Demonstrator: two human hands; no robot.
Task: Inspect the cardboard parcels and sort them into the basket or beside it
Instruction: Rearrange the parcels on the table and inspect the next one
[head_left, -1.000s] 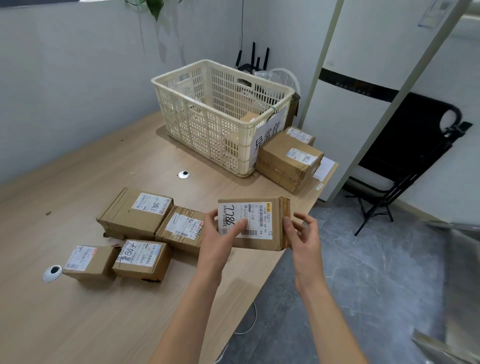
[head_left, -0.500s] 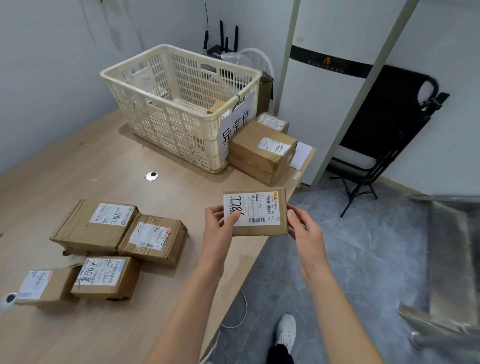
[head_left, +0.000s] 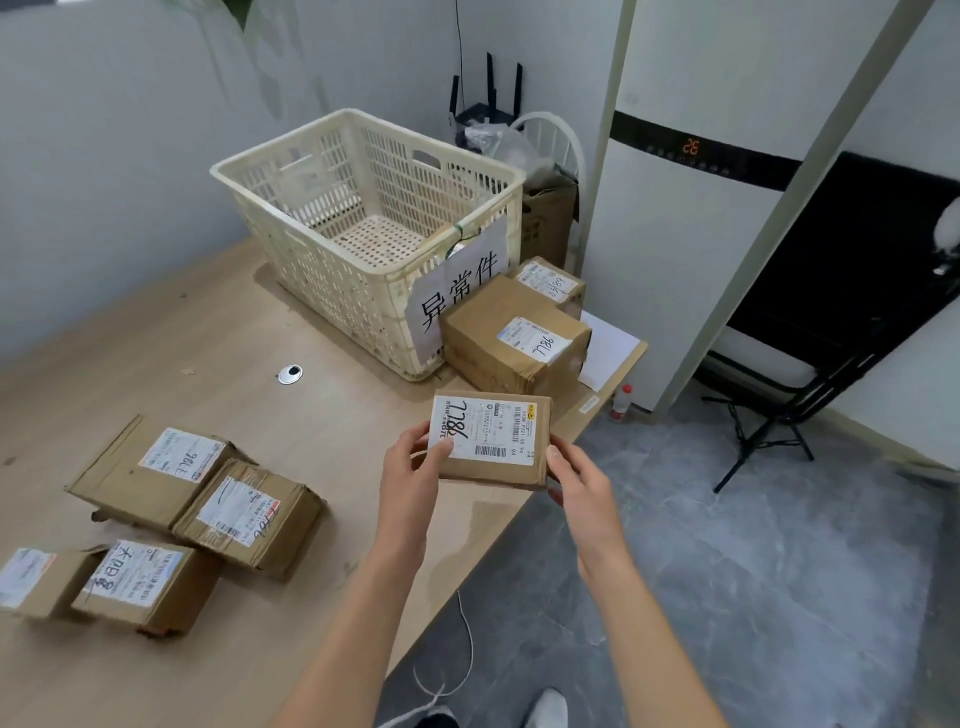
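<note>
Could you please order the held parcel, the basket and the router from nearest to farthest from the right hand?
1. The held parcel: the right hand grips its right edge.
2. The basket: farther back on the table, to the left.
3. The router: behind the basket's far corner.

Bare tabletop (head_left: 171, 332) left of basket (head_left: 332, 291)
</note>
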